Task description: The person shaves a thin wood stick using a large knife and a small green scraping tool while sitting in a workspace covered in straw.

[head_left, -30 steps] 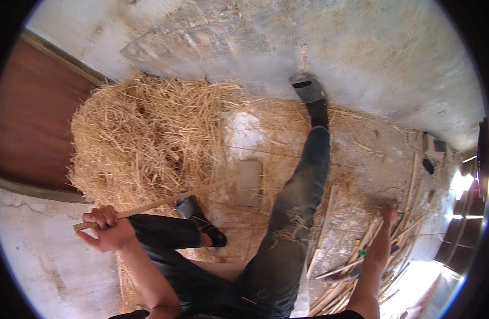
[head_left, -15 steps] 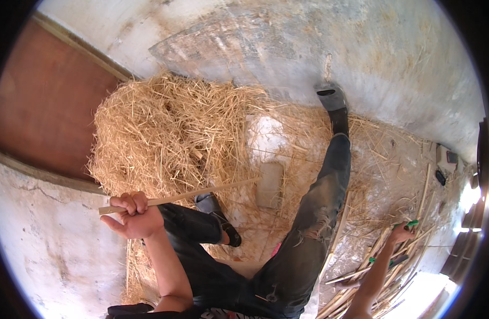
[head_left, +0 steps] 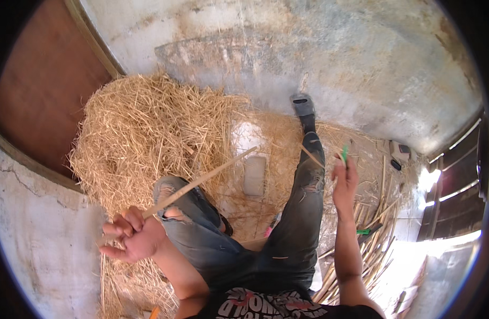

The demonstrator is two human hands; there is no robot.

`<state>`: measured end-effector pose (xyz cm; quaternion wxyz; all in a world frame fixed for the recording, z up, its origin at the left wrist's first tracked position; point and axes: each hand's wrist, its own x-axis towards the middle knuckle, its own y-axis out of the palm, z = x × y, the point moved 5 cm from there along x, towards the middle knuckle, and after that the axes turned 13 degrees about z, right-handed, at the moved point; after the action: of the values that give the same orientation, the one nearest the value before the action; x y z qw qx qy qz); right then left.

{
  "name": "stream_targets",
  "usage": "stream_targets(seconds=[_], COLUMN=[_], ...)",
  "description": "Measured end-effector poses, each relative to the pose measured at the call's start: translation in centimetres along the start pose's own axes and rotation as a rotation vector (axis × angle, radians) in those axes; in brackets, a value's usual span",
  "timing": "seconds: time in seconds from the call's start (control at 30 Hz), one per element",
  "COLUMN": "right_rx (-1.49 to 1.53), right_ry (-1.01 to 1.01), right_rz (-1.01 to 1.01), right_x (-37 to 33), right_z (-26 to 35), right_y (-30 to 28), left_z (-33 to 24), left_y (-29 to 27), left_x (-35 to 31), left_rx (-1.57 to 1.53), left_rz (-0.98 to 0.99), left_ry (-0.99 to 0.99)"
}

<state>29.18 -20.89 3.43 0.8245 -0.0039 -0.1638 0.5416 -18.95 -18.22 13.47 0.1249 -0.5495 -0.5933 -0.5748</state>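
Note:
My left hand [head_left: 133, 236], at lower left, is closed round a long, flat bamboo strip [head_left: 202, 178]. The strip slants up and right over my left knee, its far tip above the floor. On the right, my raised right hand [head_left: 344, 183] grips a small tool with a green part [head_left: 344, 153]; blur hides its kind. Left of that hand a short tan sliver [head_left: 312, 156] shows against my right trouser leg; I cannot tell whether anything holds it. A second green-handled tool [head_left: 363, 232] with a dark end lies on the floor to the right.
A big heap of straw [head_left: 143, 133] fills the floor at left, by a brown door panel [head_left: 47, 80]. Ahead rises a stained wall [head_left: 287, 48]. A brick-like block [head_left: 254, 175] lies between my legs. Several bamboo strips [head_left: 356, 266] lie at right, near a dark phone-like object [head_left: 395, 165].
My right hand has risen from the strips on the floor, bringing up a green tool. The strip in my left hand now tilts more steeply. The whole view has shifted.

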Motion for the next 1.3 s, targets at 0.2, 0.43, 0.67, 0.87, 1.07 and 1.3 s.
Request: stream_targets(seconds=[0.2, 0.43, 0.67, 0.87, 1.07, 1.3], right_rx=[0.258, 0.206, -0.561, -0.656, -0.161, -0.023], right_ry=[-0.002, 0.036, -0.453, -0.367, 0.138, 0.441], right_rz=[0.423, 0.925, 0.820, 0.857, 1.048, 0.906], right_x=[0.2, 4.3, 7.9, 11.5, 15.6, 19.3], right_z=[9.4, 16.9, 18.8, 11.7, 4.0, -1.0], right_y=[8.2, 12.2, 14.4, 15.1, 14.6, 12.6], left_z=[-8.9, -12.6, -7.5, 0.9, 11.8, 19.2], left_y=[-1.6, -3.8, -4.4, -1.8, -0.3, -3.9], left_x=[1.1, 1.2, 0.9, 6.1, 9.0, 4.2], left_rx=[-0.066, -0.034, -0.051, -0.169, -0.017, 0.007], left_rz=[-0.009, -0.119, -0.195, 0.071, -0.025, -0.162], left_ry=[0.106, 0.244, 0.136, 0.015, -0.079, -0.277])
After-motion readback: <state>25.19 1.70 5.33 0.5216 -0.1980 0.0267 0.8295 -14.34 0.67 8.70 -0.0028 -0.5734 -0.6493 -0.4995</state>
